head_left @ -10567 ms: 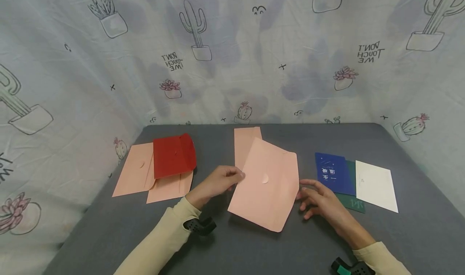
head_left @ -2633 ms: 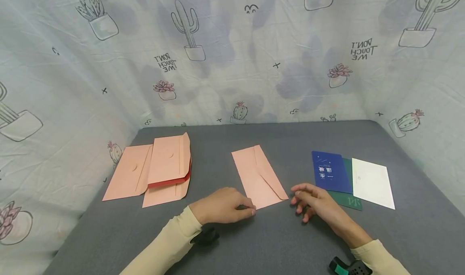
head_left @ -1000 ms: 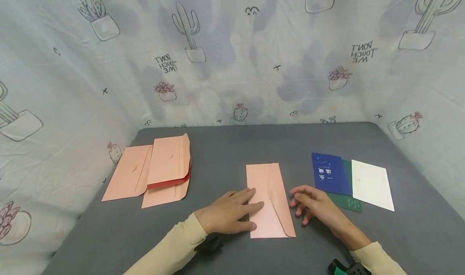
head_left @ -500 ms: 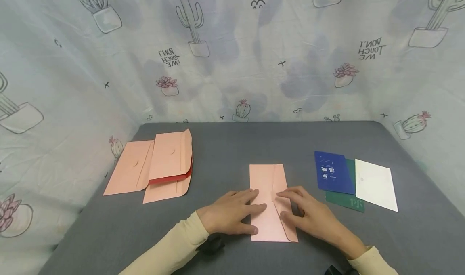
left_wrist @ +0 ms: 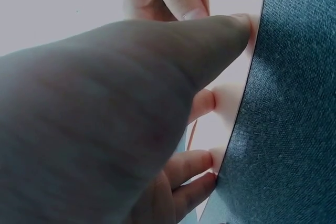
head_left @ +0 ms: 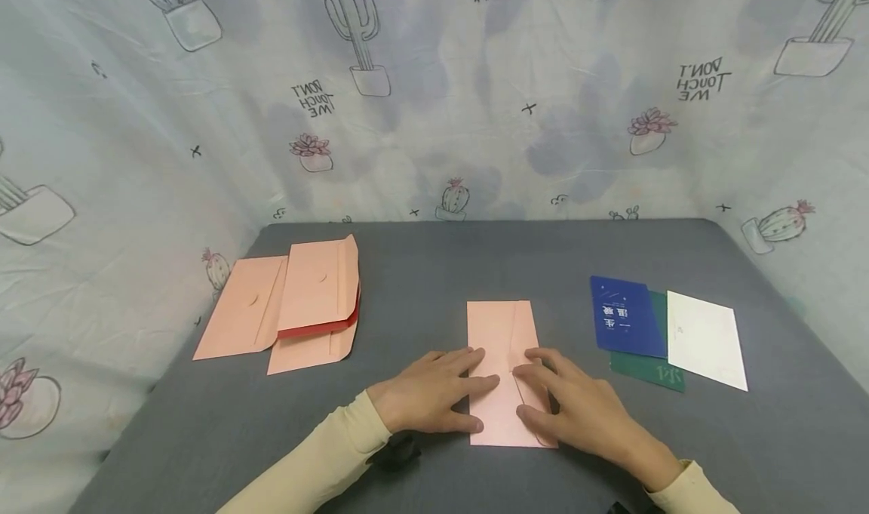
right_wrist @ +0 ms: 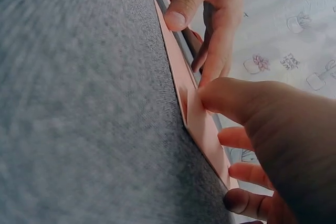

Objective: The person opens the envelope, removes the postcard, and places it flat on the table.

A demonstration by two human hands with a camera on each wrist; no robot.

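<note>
A pink paper envelope (head_left: 490, 333) lies flat on the table before me, its flap (head_left: 523, 340) along the right side. My left hand (head_left: 434, 393) rests on its left edge with spread, fairly straight fingers. On the flap side, my right hand (head_left: 577, 404) touches the paper with fingertips and thumb, fingers slightly bent and not gripping. In the right wrist view the thumb (right_wrist: 220, 95) rests on the flap, which stands slightly raised at the near end. The left wrist view shows the left thumb (left_wrist: 226, 30) on the envelope (left_wrist: 231, 93), with part of the hand hidden.
At the left lie several pink envelopes (head_left: 241, 303), with a red envelope (head_left: 319, 328) mostly covered between them. To the right are a blue card (head_left: 626, 318), a green card (head_left: 645, 370) and a white card (head_left: 706, 340), overlapping. A patterned cloth (head_left: 434, 121) hangs behind the grey table (head_left: 421, 272).
Earlier my left hand held up a pink envelope; one now covers the red envelope. The remaining envelope was drawn nearer and straightened. My right hand has moved left onto its flap.
</note>
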